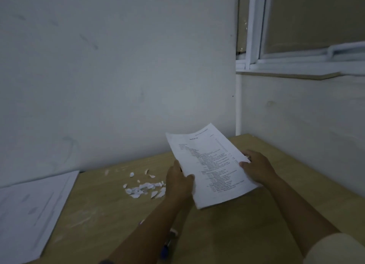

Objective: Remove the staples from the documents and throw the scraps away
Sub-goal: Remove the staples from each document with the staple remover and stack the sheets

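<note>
- A stapled or loose document (211,165), a thin sheaf with a printed contents page on top, is held above the far right part of the wooden table (110,214), tilted with its far end raised.
- Its left edge is pinched by the left hand (179,181), thumb laid on the top sheet and fingers curled beneath.
- Its right edge is gripped by the right hand (256,167), fingers wrapped round the margin and thumb pressed on the page.
- No staple can be made out on the held sheaf, so whether it has been freed cannot be told.
- A small heap of torn paper scraps (146,187) is seen on the table just left of the left hand, with a few bits scattered farther off. This suggests that some corners have already been torn away.
- The scraps have not yet been thrown away, and no bin is in view.
- A stack of papers (33,208) lies at the near left of the table, well apart from the hands. It is judged to be either finished or waiting, and the blur gives no answer.
- A blue-handled tool (166,246) lies on the table under the left forearm, untouched. Its kind is unclear.
- The task is judged to be partly done, with the held sheaf to be dealt with and the scraps to be cleared.
</note>
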